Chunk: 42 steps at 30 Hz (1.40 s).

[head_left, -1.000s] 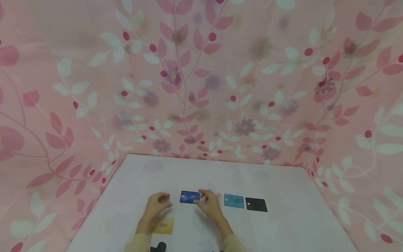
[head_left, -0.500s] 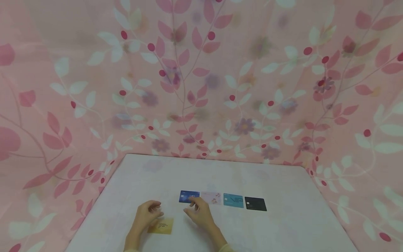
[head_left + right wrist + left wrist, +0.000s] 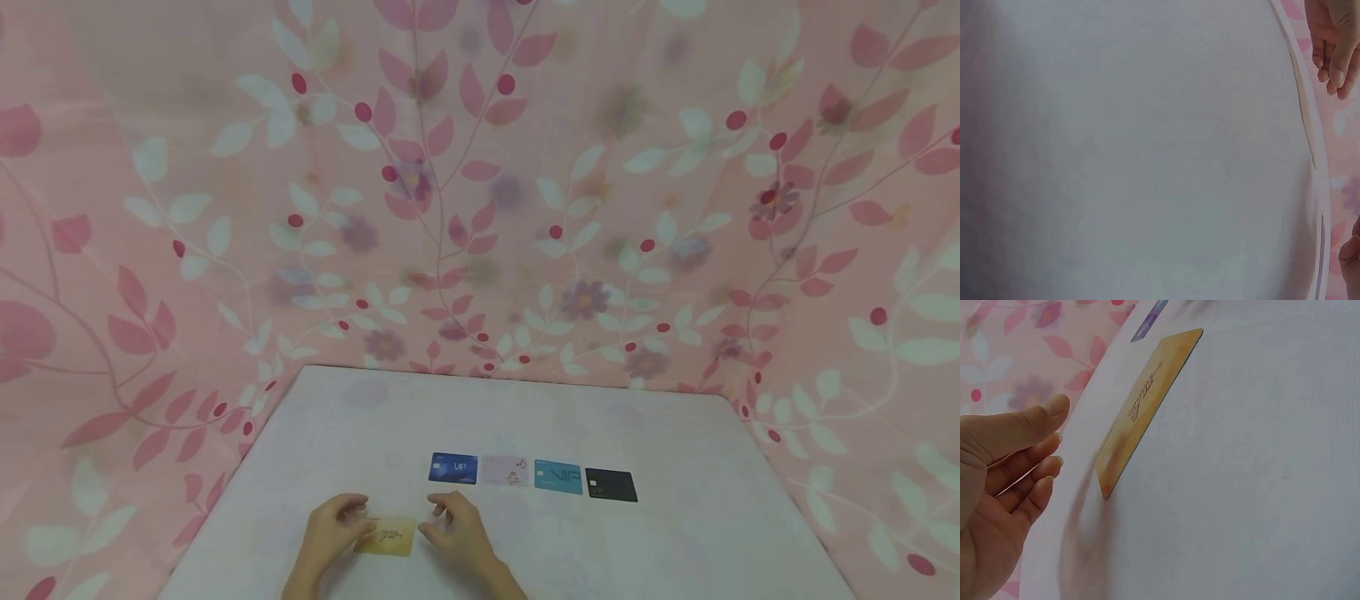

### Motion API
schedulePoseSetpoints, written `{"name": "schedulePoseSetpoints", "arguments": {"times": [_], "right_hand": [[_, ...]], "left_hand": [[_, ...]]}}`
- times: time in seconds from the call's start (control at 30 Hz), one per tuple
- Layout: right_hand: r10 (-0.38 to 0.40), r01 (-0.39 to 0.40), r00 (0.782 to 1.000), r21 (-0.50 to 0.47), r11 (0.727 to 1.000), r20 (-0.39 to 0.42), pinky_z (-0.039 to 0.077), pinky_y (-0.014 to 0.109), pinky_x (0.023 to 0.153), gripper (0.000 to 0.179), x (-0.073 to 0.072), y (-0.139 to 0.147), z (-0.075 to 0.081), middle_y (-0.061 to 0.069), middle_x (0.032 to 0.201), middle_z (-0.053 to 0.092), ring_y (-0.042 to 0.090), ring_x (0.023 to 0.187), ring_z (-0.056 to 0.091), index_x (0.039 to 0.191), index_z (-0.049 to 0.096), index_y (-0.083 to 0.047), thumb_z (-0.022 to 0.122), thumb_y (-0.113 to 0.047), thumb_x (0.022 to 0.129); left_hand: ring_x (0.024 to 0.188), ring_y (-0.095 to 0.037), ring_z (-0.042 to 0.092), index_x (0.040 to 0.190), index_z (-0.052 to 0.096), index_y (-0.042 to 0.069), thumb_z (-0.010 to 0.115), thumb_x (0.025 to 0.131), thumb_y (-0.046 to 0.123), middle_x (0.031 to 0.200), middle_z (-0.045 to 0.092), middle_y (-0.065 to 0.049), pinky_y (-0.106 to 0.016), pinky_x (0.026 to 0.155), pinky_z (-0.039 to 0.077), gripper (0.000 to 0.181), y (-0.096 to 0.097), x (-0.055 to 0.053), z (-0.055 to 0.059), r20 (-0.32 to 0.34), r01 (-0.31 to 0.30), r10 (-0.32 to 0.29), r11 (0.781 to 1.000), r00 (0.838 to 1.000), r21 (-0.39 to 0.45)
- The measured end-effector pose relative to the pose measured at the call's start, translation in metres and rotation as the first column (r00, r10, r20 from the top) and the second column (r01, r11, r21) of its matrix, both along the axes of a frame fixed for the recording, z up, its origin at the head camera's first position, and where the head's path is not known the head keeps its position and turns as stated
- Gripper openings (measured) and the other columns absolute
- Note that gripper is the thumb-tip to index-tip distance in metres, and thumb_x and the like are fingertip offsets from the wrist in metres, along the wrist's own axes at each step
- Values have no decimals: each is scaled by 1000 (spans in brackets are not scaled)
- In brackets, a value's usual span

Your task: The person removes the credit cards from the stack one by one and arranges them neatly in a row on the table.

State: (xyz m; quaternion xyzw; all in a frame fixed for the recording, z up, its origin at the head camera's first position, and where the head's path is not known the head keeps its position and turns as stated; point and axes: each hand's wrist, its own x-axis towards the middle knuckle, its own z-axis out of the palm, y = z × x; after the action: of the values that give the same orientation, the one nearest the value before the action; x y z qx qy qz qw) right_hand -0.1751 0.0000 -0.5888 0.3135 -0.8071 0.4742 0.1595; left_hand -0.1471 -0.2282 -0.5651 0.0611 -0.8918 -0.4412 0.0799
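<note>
A gold card (image 3: 387, 536) lies flat on the white table, between the two hands. My left hand (image 3: 335, 527) hovers over its left end, fingers loosely bent and holding nothing; in the left wrist view the same hand (image 3: 1013, 472) shows its thumb and fingertips apart from the gold card (image 3: 1141, 406). On the other side, my right hand (image 3: 457, 529) is just off the card's right edge, fingers relaxed with nothing in them. Only a bit of the right hand (image 3: 1350, 259) enters the right wrist view, where the gold card (image 3: 1303, 112) appears nearly edge-on.
Behind the hands, a row runs left to right: a blue VIP card (image 3: 453, 468), a pale pink floral card (image 3: 506, 471), a teal VIP card (image 3: 558, 477) and a black card (image 3: 611, 485). Pink floral cloth (image 3: 480, 208) surrounds the white table (image 3: 675, 550).
Both hands have drawn back toward the person and to the left, the right one leaving the row and uncovering the blue and pink cards. The cards keep their places.
</note>
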Motion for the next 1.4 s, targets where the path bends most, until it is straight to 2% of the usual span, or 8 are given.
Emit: {"name": "schedulePoseSetpoints", "arguments": {"times": [0.13,0.4,0.6,0.73,0.87,1.07,1.23,1.4], "right_hand": [[8,-8,1000,0,1000,-13,39,11,61,33,6,-4,-4,5,78,59,6,66,48,100,64,4,76,-8,72],[4,-22,991,130,991,132,41,15,66,36,15,-11,-7,-1,87,56,2,75,47,108,63,-1,73,-15,76],[-61,-23,956,281,959,286,41,23,75,44,23,-21,-6,-8,94,49,4,85,45,113,64,-7,73,-31,77],[-109,-29,926,354,935,361,38,24,73,52,27,-27,-6,-9,96,46,6,85,40,116,63,-11,72,-45,77],[-151,-1,933,422,906,327,35,24,72,57,30,-34,-8,-8,98,46,6,85,39,116,64,-13,70,-53,76],[-185,37,943,467,884,276,34,25,70,59,34,-43,-6,-6,98,46,7,83,40,115,65,-11,69,-55,76],[-237,97,935,456,885,262,40,26,72,57,36,-45,-7,-1,101,46,12,85,43,114,64,-7,74,-46,74],[-217,94,942,418,904,257,43,27,74,50,34,-44,-4,-1,100,45,12,84,46,111,65,-4,76,-37,75]], "left_hand": [[86,-23,63,97,68,0,83,63,8,91,69,-8,-29,75,50,38,-6,4,-5,-21,-8,7,999,1000,-42],[86,-20,61,99,68,0,87,60,15,94,69,-9,-28,76,50,46,-20,13,-13,4,-52,52,998,999,-31],[95,-31,62,100,67,-2,85,62,13,98,68,-13,-40,84,50,45,-27,18,-16,11,-45,46,997,999,-63],[94,-31,62,99,67,-1,86,60,14,99,68,-13,-38,81,51,45,-28,21,-21,-30,-49,47,994,998,-94],[90,-31,63,96,68,-1,87,57,16,97,69,-14,-38,79,52,47,-27,23,-23,-97,-58,47,991,994,-119],[96,-34,62,100,68,-1,87,56,15,99,68,-13,-45,86,48,50,-25,23,-24,-72,-30,22,993,997,-110],[100,-32,59,102,67,1,87,56,14,101,66,-9,-48,92,44,52,-16,19,-23,-12,17,-17,997,1000,-73],[98,-31,59,100,68,3,87,55,14,99,66,-8,-48,91,44,50,-6,13,-24,-45,53,-57,995,997,-80]]}}
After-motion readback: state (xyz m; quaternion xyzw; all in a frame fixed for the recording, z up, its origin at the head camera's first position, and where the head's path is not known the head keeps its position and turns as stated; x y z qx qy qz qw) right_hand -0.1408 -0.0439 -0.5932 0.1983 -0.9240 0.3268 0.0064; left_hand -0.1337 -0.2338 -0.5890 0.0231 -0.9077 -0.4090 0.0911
